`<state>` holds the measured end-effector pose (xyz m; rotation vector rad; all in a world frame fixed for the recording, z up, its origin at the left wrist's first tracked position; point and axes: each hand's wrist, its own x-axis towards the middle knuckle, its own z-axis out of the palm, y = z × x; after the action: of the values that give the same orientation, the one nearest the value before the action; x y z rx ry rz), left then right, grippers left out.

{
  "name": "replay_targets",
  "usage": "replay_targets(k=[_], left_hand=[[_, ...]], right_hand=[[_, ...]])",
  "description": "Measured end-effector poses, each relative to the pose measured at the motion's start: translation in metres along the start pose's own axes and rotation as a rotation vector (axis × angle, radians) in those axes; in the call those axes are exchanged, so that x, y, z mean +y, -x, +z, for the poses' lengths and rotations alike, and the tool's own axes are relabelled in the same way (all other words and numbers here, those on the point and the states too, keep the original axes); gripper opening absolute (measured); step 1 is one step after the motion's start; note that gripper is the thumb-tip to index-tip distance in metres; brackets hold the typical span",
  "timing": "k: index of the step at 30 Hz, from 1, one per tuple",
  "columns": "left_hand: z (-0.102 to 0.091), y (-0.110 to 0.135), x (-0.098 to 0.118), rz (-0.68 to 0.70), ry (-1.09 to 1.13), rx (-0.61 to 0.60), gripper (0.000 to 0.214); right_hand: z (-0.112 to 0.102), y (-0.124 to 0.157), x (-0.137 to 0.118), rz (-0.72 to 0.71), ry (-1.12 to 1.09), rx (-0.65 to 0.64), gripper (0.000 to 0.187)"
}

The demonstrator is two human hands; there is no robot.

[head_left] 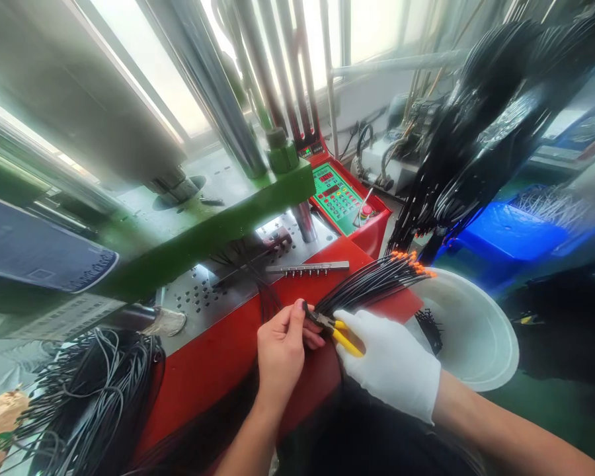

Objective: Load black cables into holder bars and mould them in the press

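Note:
My left hand (283, 345), bare, pinches a small black part on a cable between thumb and fingers; its exact kind is too small to tell. In a white glove, my right hand (389, 360) grips yellow-handled cutting pliers (346, 340). The jaws of the pliers lie at the black part beside my left fingertips. Just beyond both hands, a bundle of black cables (364, 284) with orange tips rests on the red machine table (213, 367). A narrow metal bar with a row of small pins (310, 268) lies behind the bundle.
A green-framed press (218, 231) with steel columns stands at left. Its red control panel (340, 195) is behind the table. A white bucket (480, 330) stands right, below hanging black cables (471, 132). A blue bin (508, 231) is farther right. More cables (99, 396) lie at lower left.

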<state>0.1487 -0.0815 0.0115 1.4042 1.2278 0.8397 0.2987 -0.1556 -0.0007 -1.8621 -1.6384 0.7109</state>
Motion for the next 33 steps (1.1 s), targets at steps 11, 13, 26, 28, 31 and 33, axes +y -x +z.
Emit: replay_targets(k=[11,13,26,28,31,33], left_hand=[[-0.002,0.0,0.0,-0.026,0.002,-0.121,0.038],[0.001,0.001,-0.002,0.0,-0.018,-0.089,0.037],[0.006,0.001,0.0,0.071,-0.082,0.063,0.03],[0.005,0.001,0.003,0.047,-0.089,0.055,0.034],[0.002,-0.001,0.002,0.009,-0.054,0.016,0.034],[0.0,-0.001,0.0,-0.001,-0.022,0.009,0.034]], right_hand=[[0.004,-0.001,0.002,0.039,0.032,0.063,0.037],[0.006,-0.001,0.0,0.056,-0.021,0.065,0.032],[-0.004,-0.005,-0.013,0.33,-0.875,-0.476,0.041],[-0.008,-0.004,-0.012,0.305,-0.898,-0.598,0.044],[-0.012,0.0,-0.01,0.185,-0.558,-0.394,0.027],[-0.011,0.003,-0.009,0.111,-0.216,-0.136,0.017]])
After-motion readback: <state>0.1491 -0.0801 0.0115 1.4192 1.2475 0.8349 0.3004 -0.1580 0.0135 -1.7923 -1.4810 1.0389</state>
